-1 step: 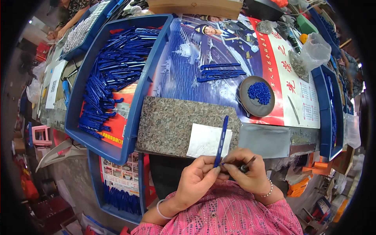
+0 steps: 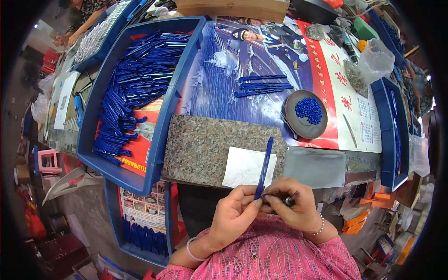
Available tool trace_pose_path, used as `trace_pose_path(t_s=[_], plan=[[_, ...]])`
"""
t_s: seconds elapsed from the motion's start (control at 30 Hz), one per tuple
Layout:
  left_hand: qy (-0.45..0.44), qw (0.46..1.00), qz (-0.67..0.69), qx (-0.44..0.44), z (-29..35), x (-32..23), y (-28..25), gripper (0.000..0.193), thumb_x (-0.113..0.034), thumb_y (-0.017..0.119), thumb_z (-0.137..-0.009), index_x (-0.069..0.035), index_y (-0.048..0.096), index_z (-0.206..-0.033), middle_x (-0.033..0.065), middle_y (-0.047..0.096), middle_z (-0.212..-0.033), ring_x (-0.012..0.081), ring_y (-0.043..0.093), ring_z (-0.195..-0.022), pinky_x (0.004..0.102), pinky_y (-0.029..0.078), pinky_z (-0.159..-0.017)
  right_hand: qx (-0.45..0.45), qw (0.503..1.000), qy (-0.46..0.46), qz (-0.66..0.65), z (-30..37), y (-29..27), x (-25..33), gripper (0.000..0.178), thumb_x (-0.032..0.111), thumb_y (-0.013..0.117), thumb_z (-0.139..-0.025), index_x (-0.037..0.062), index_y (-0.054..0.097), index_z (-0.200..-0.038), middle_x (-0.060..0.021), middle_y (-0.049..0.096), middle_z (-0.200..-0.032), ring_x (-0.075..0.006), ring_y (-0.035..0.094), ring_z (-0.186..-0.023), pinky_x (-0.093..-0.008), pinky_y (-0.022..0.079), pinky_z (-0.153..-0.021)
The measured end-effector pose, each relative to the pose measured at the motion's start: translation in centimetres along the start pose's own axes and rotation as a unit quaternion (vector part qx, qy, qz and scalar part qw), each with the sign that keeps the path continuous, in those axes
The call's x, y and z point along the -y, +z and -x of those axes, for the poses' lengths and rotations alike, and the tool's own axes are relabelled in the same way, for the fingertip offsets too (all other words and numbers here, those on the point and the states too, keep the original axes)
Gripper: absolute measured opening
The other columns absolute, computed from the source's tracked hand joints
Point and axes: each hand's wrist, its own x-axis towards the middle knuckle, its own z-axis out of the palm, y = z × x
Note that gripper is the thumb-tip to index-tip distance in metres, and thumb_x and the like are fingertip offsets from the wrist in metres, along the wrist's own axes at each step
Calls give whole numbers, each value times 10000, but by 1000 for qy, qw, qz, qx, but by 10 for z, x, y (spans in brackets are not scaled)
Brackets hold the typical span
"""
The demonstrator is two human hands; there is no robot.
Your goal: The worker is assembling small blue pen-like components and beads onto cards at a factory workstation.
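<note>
My left hand is closed on a slim blue slotted strip, its upper end pointing away over a white paper sheet. My right hand meets it at the strip's near end, thumb and forefinger pinched. A dark tool with a rounded end is held in the right hand; the rest of it is hidden by the fingers. Whatever the pinching fingertips hold is too small to make out. Beyond, a round brown dish holds small blue pieces. Several similar strips lie to its left.
The paper lies on a speckled stone slab at the table's near edge. A large blue tray of blue strips stands left, a lower blue bin below it. Another blue tray stands right. Another person's hand shows far left.
My right hand has turned slightly, and a dark tip that stuck out above it is now out of sight. The strip has tilted a little to the right.
</note>
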Motion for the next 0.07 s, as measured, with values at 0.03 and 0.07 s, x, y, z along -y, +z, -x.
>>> trace_pose_path(t_s=[0.03,0.07], plan=[[28,999,-19,-9,-1,3,2,274,-23,445,-916,52,416,-1178,140,602,-1005,172,628,-869,248,524,-734,1,1000,1,0,0,1,0,191,-26,611,-757,10,577,-941,-100,599,-810,-159,590,-652,-243,446,-564],[27,999,-18,-10,0,3,2,274,-23,445,-916,52,416,-1178,140,602,-1005,172,628,-869,248,524,-734,3,1000,3,11,0,2,1,194,-22,611,-758,19,577,-945,-101,607,-832,-178,607,-674,-251,464,-585]])
